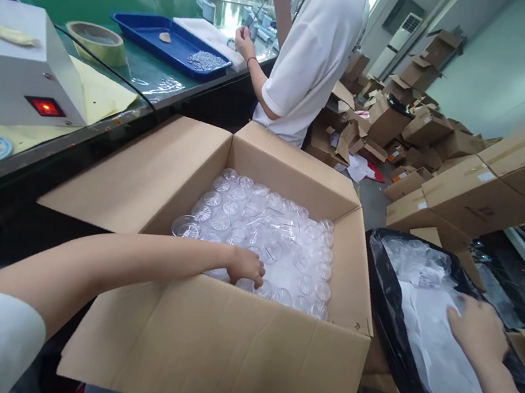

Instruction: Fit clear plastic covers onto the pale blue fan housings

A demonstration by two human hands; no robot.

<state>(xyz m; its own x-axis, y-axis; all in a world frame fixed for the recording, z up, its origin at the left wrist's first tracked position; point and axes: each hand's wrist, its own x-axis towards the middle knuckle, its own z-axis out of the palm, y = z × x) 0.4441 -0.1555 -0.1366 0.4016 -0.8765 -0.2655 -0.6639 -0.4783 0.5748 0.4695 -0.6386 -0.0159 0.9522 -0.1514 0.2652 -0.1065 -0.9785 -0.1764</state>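
Cardboard cartons (477, 187) crowd the workshop floor. Right under the left hand (245, 266), clear plastic cups (261, 230) fill an open cardboard box (216, 344). The fingers curl down onto the cups, though I cannot tell if they grip one. The right hand (477, 329) lies flat on a white sheet (440, 370) inside a black bag (387, 320). Beyond the box, a person in a white shirt (313, 50) stands at a blue tray (168, 41).

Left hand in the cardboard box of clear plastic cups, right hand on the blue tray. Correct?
Wrong on the right hand: head view shows it resting on the white sheet in the black bag. Left hand is in the cardboard box of clear plastic cups.
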